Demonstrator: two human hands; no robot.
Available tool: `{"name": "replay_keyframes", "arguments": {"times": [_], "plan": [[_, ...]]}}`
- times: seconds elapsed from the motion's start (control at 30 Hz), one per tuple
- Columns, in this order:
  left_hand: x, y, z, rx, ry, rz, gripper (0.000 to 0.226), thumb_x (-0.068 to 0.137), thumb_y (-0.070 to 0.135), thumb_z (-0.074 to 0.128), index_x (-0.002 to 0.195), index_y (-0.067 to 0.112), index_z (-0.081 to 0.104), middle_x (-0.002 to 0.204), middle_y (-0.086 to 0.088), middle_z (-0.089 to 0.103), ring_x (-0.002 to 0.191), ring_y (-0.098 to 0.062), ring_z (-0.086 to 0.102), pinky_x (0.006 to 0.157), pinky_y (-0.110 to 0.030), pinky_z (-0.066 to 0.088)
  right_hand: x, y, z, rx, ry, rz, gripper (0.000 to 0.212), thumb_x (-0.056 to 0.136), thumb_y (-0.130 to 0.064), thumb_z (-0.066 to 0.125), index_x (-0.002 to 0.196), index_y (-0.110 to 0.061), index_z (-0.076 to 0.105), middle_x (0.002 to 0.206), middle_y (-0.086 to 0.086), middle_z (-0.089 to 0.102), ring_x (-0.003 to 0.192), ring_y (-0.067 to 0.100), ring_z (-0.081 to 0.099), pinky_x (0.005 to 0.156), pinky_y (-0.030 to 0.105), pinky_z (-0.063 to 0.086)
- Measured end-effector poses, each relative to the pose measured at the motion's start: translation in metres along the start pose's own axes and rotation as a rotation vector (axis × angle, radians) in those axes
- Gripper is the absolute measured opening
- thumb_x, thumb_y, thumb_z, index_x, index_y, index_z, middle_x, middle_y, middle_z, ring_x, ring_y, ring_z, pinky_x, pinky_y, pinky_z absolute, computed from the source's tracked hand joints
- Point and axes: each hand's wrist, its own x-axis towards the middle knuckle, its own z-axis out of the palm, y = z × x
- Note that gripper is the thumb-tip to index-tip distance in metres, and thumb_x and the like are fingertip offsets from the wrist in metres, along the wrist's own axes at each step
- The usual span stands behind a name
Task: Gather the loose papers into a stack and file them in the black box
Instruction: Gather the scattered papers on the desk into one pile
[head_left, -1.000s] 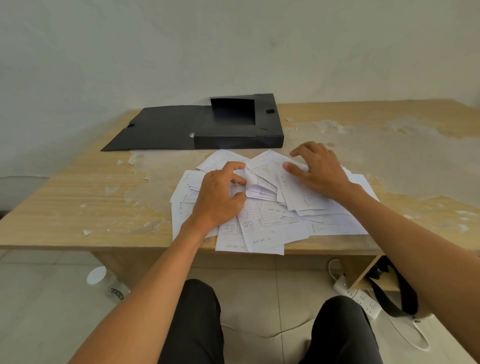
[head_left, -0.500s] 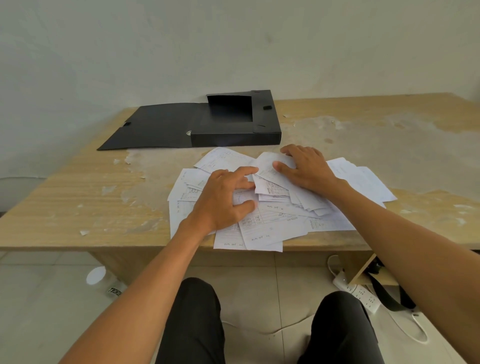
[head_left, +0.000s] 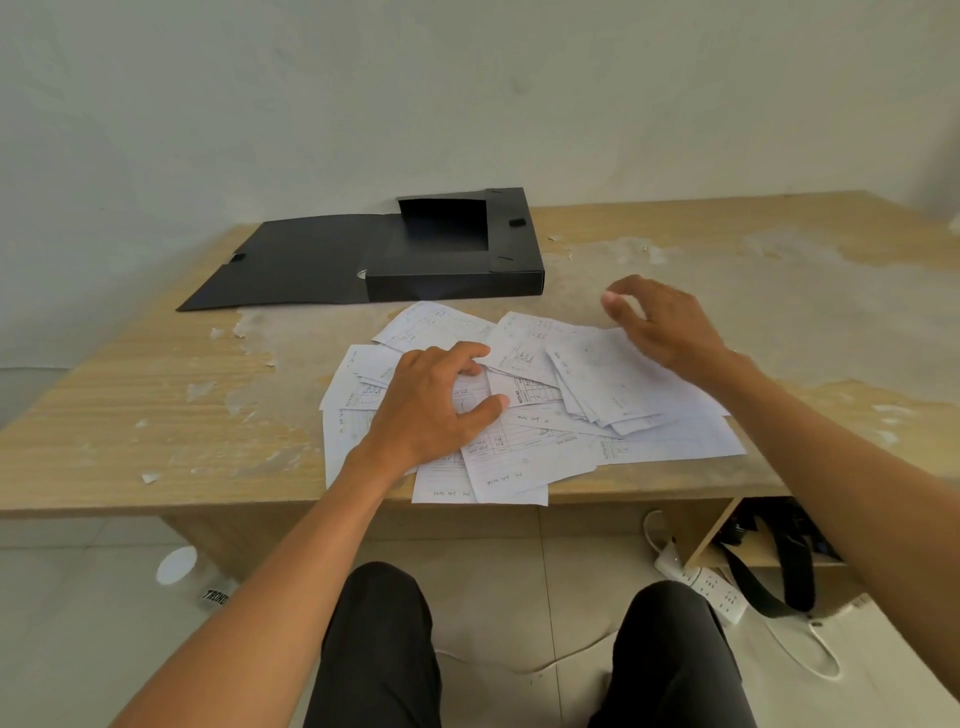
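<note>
light: soft, even | shadows: faint | edges: wide-angle bowing

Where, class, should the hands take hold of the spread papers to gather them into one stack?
Probably at the outer left and right edges of the papers, palms sweeping inward. The sheets lie flat and fanned out on the table, with the left hand already pressing them.
</note>
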Motion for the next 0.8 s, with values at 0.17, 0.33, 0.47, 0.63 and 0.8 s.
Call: {"name": "replay_keyframes", "arguments": {"times": [0.17, 0.33, 0.47, 0.63, 0.8], "plan": [[0.0, 0.002, -0.002, 0.031, 0.02, 0.029, 0.056, 0.075, 0.06, 0.054, 0.124, 0.031, 0.053, 0.116, 0.011, 0.064, 0.116, -0.015, 0.05, 0.105, -0.038, 0.028, -0.039, 0.035, -0.019, 0.113, 0.09, 0.298, 0.049, 0.096, -0.049, 0.036, 0.123, -0.011, 0.052, 0.125, 0.016, 0.058, 0.112, 0.031, 0.054, 0.082, 0.033, 0.036], [-0.002, 0.006, -0.003, 0.063, 0.018, 0.05, 0.057, 0.075, 0.061, 0.054, 0.122, 0.03, 0.055, 0.118, 0.009, 0.065, 0.118, -0.017, 0.05, 0.108, -0.04, 0.026, -0.06, 0.021, -0.013, 0.161, 0.078, 0.262, 0.048, 0.097, -0.046, 0.038, 0.125, -0.009, 0.051, 0.127, 0.014, 0.056, 0.114, 0.029, 0.052, 0.083, 0.029, 0.034], [-0.005, 0.012, -0.007, 0.077, -0.002, 0.074, 0.058, 0.076, 0.059, 0.053, 0.123, 0.026, 0.056, 0.119, 0.006, 0.065, 0.119, -0.019, 0.051, 0.108, -0.04, 0.025, -0.055, 0.009, -0.006, 0.169, 0.067, 0.248, 0.049, 0.095, -0.048, 0.042, 0.124, -0.011, 0.052, 0.129, 0.013, 0.055, 0.116, 0.027, 0.051, 0.085, 0.029, 0.035], [-0.005, 0.018, -0.012, 0.083, -0.012, 0.057, 0.054, 0.083, 0.057, 0.041, 0.122, 0.023, 0.058, 0.122, 0.003, 0.064, 0.12, -0.02, 0.049, 0.106, -0.038, 0.027, -0.056, 0.013, -0.008, 0.14, 0.016, 0.204, 0.052, 0.088, -0.054, 0.049, 0.124, -0.016, 0.052, 0.139, 0.009, 0.047, 0.123, 0.024, 0.046, 0.095, 0.033, 0.037], [-0.007, 0.022, -0.005, 0.111, -0.004, 0.032, 0.059, 0.083, 0.063, 0.039, 0.128, 0.027, 0.051, 0.123, 0.003, 0.062, 0.121, -0.021, 0.049, 0.111, -0.043, 0.02, -0.073, 0.02, -0.027, 0.086, -0.194, 0.038, 0.077, 0.07, -0.074, 0.053, 0.134, -0.032, 0.042, 0.159, 0.001, 0.01, 0.143, 0.023, 0.021, 0.112, 0.048, 0.026]]}}
